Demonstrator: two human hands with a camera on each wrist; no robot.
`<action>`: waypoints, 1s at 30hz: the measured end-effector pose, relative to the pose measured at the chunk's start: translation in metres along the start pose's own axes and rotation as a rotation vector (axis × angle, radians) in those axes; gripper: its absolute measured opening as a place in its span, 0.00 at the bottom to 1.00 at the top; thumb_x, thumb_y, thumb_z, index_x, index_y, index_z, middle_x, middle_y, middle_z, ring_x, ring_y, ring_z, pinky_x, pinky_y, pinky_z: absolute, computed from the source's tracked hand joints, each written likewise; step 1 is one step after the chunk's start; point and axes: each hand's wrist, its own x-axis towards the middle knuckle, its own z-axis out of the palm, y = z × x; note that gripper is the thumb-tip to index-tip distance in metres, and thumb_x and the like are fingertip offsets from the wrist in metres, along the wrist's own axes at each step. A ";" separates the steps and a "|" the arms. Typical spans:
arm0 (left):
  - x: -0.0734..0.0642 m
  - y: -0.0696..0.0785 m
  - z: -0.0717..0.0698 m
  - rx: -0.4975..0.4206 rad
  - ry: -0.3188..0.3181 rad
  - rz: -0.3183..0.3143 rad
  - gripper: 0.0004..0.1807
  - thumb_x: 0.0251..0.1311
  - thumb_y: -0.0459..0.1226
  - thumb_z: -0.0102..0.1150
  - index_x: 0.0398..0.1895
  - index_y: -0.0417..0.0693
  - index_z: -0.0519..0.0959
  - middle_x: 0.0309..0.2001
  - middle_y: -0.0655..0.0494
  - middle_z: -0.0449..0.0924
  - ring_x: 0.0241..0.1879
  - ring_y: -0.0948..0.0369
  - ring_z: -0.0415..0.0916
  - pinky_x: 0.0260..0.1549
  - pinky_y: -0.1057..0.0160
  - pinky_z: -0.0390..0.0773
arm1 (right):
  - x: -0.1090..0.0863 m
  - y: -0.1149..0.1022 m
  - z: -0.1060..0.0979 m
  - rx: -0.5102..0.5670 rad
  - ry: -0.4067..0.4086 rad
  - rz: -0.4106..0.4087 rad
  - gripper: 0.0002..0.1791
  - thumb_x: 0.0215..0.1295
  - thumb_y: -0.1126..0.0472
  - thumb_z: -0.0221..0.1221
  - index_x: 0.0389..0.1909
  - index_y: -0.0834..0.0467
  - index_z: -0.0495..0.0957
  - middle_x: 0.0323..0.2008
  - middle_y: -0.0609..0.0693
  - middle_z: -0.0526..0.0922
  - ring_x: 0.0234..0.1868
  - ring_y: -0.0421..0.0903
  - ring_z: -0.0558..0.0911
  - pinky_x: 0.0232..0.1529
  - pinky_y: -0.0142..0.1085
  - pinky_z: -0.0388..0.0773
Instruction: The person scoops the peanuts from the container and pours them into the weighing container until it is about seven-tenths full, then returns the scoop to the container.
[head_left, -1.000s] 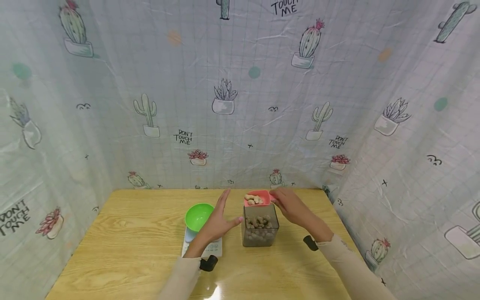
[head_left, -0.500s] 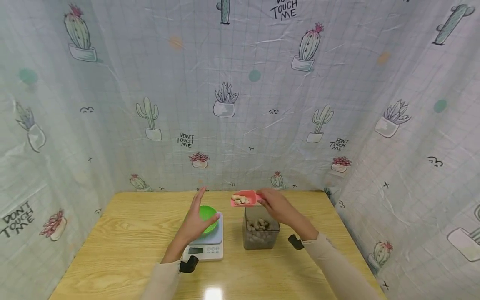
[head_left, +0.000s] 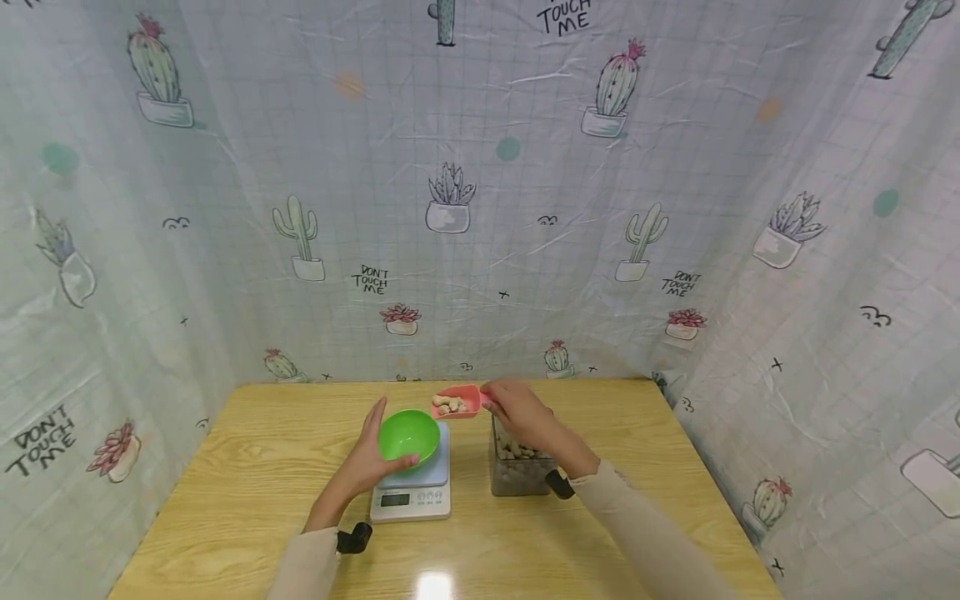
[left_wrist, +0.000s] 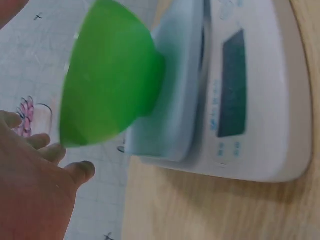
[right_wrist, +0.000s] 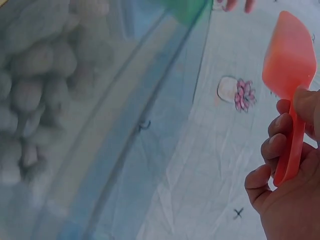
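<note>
My right hand [head_left: 519, 410] grips the handle of a pinkish-red scoop [right_wrist: 290, 52], which carries several unshelled peanuts [head_left: 450, 405]. The scoop is raised at the right rim of a green bowl [head_left: 408, 437]. That bowl stands on the blue-grey platform of a white kitchen scale [left_wrist: 267, 90]. My left hand [head_left: 362, 458] is spread at the bowl's left and front side, its fingers straight and close to the rim. Below my right forearm stands a smoky see-through container [head_left: 517, 477] with more peanuts [right_wrist: 35, 90] inside, partly hidden by the hand.
All of this stands on a wood-grain table [head_left: 255, 475]. A cactus-printed curtain [head_left: 502, 250] hangs behind the table and along both sides. A dark strap piece [head_left: 354, 538] sits on the left wrist, another [head_left: 558, 484] on the right.
My right hand has moved the loaded scoop leftward from above the container to the bowl's edge. My left hand has shifted left, from over the scale to the bowl's left side.
</note>
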 end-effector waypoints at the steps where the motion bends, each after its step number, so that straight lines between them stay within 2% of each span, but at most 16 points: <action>1: 0.000 -0.004 0.001 -0.004 -0.001 -0.012 0.68 0.47 0.52 0.75 0.80 0.54 0.33 0.79 0.39 0.33 0.74 0.32 0.45 0.64 0.29 0.57 | 0.001 -0.002 0.003 0.001 -0.012 0.010 0.13 0.75 0.59 0.50 0.54 0.59 0.75 0.47 0.54 0.83 0.49 0.51 0.81 0.51 0.44 0.78; 5: 0.000 -0.017 0.005 -0.047 -0.004 -0.037 0.69 0.46 0.51 0.76 0.80 0.48 0.34 0.78 0.34 0.38 0.73 0.32 0.49 0.64 0.31 0.60 | 0.007 -0.008 0.015 -0.004 -0.060 0.050 0.13 0.76 0.57 0.49 0.54 0.58 0.74 0.48 0.52 0.82 0.50 0.49 0.81 0.52 0.43 0.78; 10: 0.001 -0.029 0.008 -0.099 -0.020 -0.060 0.70 0.46 0.50 0.77 0.80 0.48 0.33 0.79 0.38 0.41 0.75 0.37 0.47 0.69 0.34 0.53 | 0.012 -0.014 0.027 -0.030 -0.115 0.109 0.15 0.77 0.54 0.49 0.56 0.55 0.75 0.50 0.49 0.82 0.53 0.47 0.80 0.53 0.41 0.78; 17: 0.002 -0.036 0.011 -0.079 -0.026 -0.102 0.67 0.47 0.52 0.76 0.80 0.47 0.37 0.77 0.36 0.45 0.74 0.36 0.49 0.68 0.32 0.54 | 0.019 -0.020 0.034 -0.065 -0.174 0.150 0.14 0.76 0.54 0.49 0.57 0.52 0.75 0.50 0.47 0.81 0.54 0.46 0.79 0.56 0.42 0.76; 20: 0.002 -0.036 0.012 -0.073 -0.025 -0.112 0.67 0.47 0.52 0.75 0.80 0.46 0.38 0.77 0.35 0.46 0.74 0.36 0.49 0.68 0.33 0.55 | 0.022 -0.021 0.037 -0.093 -0.203 0.147 0.14 0.76 0.52 0.49 0.56 0.50 0.76 0.49 0.46 0.81 0.53 0.44 0.79 0.55 0.41 0.76; 23: 0.002 -0.036 0.012 -0.079 -0.029 -0.113 0.66 0.47 0.52 0.75 0.80 0.46 0.39 0.77 0.36 0.46 0.75 0.36 0.49 0.68 0.34 0.55 | 0.026 -0.024 0.038 -0.139 -0.235 0.125 0.14 0.76 0.51 0.49 0.54 0.49 0.76 0.46 0.45 0.81 0.48 0.43 0.78 0.50 0.39 0.77; 26: 0.003 -0.037 0.012 -0.083 -0.033 -0.113 0.66 0.48 0.53 0.75 0.80 0.47 0.38 0.77 0.37 0.46 0.75 0.37 0.48 0.69 0.35 0.54 | 0.033 -0.028 0.037 -0.230 -0.265 0.076 0.12 0.76 0.51 0.50 0.51 0.49 0.77 0.40 0.44 0.80 0.41 0.42 0.78 0.42 0.37 0.76; 30: 0.004 -0.037 0.011 -0.073 -0.044 -0.115 0.66 0.49 0.54 0.74 0.80 0.47 0.37 0.78 0.38 0.45 0.76 0.38 0.47 0.70 0.35 0.54 | 0.044 -0.033 0.038 -0.378 -0.303 0.003 0.12 0.75 0.50 0.50 0.51 0.49 0.77 0.40 0.44 0.80 0.41 0.42 0.79 0.41 0.37 0.76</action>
